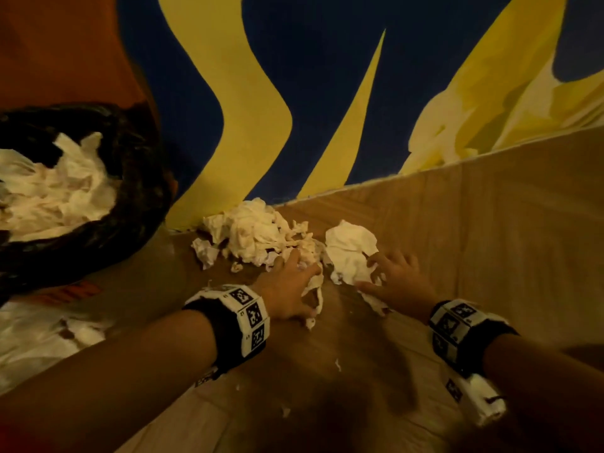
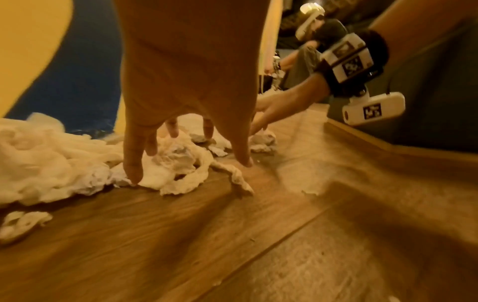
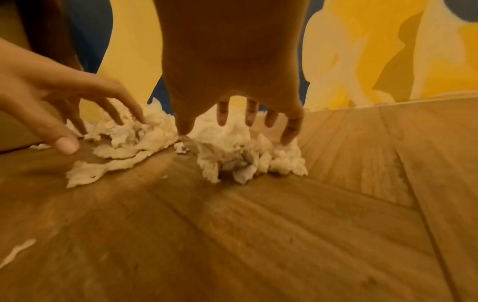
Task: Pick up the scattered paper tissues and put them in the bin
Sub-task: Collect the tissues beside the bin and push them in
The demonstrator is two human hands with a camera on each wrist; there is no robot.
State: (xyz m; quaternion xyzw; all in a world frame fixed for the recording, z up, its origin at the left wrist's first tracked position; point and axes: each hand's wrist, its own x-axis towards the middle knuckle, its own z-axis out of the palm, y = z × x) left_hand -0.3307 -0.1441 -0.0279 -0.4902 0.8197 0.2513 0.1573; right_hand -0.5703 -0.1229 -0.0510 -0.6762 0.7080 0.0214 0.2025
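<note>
A heap of crumpled white tissues [image 1: 251, 230] lies on the wooden floor against the wall. A separate wad [image 1: 349, 250] lies just right of it. My left hand [image 1: 287, 282] comes down on the heap's near edge, fingers spread and fairly straight, tips touching a twisted tissue clump [image 2: 175, 163] and the floor. My right hand [image 1: 395, 279] covers the separate wad [image 3: 232, 151] with spread fingers, thumb and little finger at its sides. Neither hand has lifted anything. The bin [image 1: 137, 178], lined with a black bag, stands at the left with tissues [image 1: 55, 191] inside.
A blue and yellow painted wall [image 1: 294, 93] closes off the far side. More white paper [image 1: 32, 338] lies at the lower left beside the bin. Small scraps [image 1: 286, 411] dot the floor near me. In the left wrist view a seated person [image 2: 310, 40] is in the background.
</note>
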